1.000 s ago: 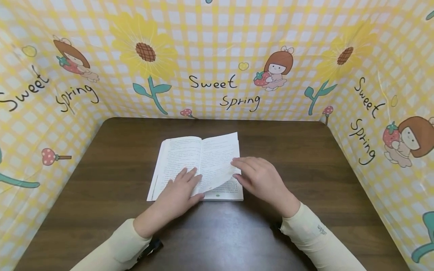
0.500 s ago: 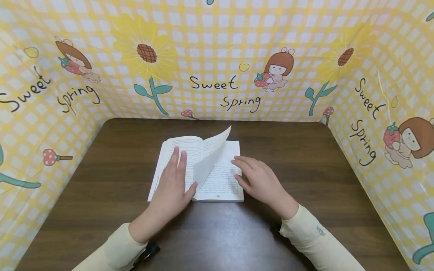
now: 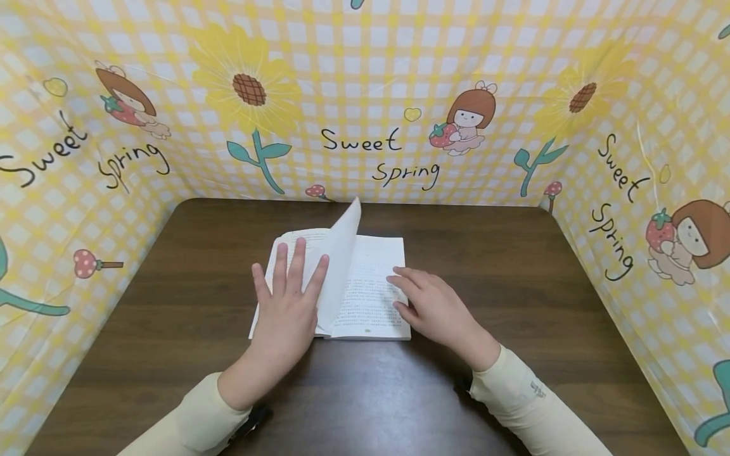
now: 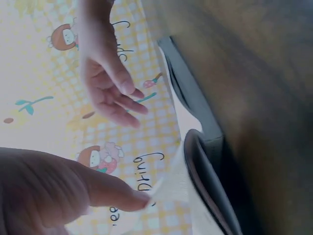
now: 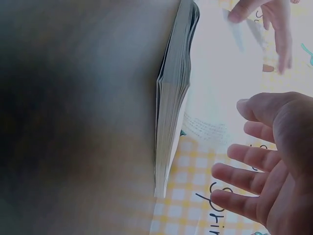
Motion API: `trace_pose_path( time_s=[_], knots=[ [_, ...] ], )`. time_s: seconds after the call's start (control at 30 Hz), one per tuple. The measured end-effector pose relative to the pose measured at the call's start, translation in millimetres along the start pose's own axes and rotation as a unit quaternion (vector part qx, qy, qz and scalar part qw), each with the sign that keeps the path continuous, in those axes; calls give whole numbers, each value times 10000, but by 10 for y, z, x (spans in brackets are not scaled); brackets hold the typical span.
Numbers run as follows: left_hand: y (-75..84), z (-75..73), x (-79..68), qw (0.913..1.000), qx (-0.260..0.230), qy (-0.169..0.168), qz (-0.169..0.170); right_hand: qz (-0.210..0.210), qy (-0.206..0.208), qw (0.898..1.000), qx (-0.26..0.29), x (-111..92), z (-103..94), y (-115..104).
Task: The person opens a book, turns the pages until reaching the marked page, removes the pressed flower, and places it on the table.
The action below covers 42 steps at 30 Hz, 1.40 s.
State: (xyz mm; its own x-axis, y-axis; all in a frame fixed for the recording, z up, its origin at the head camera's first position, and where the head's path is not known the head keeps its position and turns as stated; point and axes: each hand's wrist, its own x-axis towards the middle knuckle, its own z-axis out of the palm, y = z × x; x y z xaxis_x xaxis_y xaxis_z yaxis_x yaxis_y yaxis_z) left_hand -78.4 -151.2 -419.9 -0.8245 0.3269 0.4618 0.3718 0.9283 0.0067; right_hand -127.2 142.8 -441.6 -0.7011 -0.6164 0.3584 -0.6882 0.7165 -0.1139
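Head view taken as the dial, 12 away from the person. I have one book (image 3: pixel 356 278), spread wide and lying on the dark wood-grain surface (image 3: pixel 177 297), a little toward 10 o'clock from the surface's middle. One leaf (image 3: pixel 341 263) stands up from the gutter, its far corner pointing to about 12. The right-hand page (image 3: pixel 371 304) lies flat, covered in small print that I cannot read.

Left grip (image 3: pixel 288 307): at the book's 8 o'clock, over the left-hand page, digits spread and straight toward 12. Released. Its digit nearest the leaf overlaps it in my head view; the right wrist view puts the thumb against the paper, though glare makes contact uncertain.

Right grip (image 3: pixel 436 307): at the book's 3 o'clock, fingers slightly bent, tips pointing to 10, overlapping the page's outer edge. Released, grasping nothing. Whether the tips touch the paper I cannot tell.

Sleeves: the cream left sleeve (image 3: pixel 182 418) enters from 7, the right sleeve (image 3: pixel 536 399) from 5, the latter with small dark lettering at the cuff.

Surround: yellow-and-white checked cloth (image 3: pixel 353 76) at 9, 12 and 3, with sunflowers and "Sweet Spring" lettering.
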Motion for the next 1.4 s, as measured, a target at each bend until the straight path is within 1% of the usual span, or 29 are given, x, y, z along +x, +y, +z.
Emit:
trace_pose_path(
  time_s=[0.1,0.23,0.3,0.37,0.5,0.67,0.8,0.93,1.07,1.17,1.27,1.4],
  knots=[
    [20,-16,11,9984,17,-554,-139,-32,-77,10000,-7,-4,16,-1],
    [25,21,12,9905,-69,-1328,-352,-164,-202,9997,-17,-8,37,-2],
    [19,56,3,9860,-163,-1607,-407,-242,-320,9992,-26,-11,47,0],
    [9,92,-12,9823,-277,-1800,-426,-316,-487,9983,-34,-13,59,2],
    [-7,130,-35,9775,-534,-1994,-432,-387,-1014,9941,-3,-20,74,1],
    [-10,140,-38,9702,-820,-2238,-427,-352,-1792,9831,103,-42,68,-2],
    [-15,157,-26,9639,-855,-2487,-421,-372,-2078,9772,227,-57,58,2],
    [-16,174,-8,9573,-882,-2711,-488,-367,-2222,9739,278,-60,45,5],
    [-8,186,7,9545,-992,-2752,-571,-302,-2325,9716,329,-60,31,18],
    [-4,191,12,9526,-1056,-2787,-611,-307,-2330,9713,364,-62,24,38],
    [-6,194,18,9484,-1107,-2895,-670,-430,-2289,9719,343,-64,13,58],
    [-9,194,21,9446,-1159,-2988,-714,-771,-2103,9740,342,-71,-16,84]
  ],
)
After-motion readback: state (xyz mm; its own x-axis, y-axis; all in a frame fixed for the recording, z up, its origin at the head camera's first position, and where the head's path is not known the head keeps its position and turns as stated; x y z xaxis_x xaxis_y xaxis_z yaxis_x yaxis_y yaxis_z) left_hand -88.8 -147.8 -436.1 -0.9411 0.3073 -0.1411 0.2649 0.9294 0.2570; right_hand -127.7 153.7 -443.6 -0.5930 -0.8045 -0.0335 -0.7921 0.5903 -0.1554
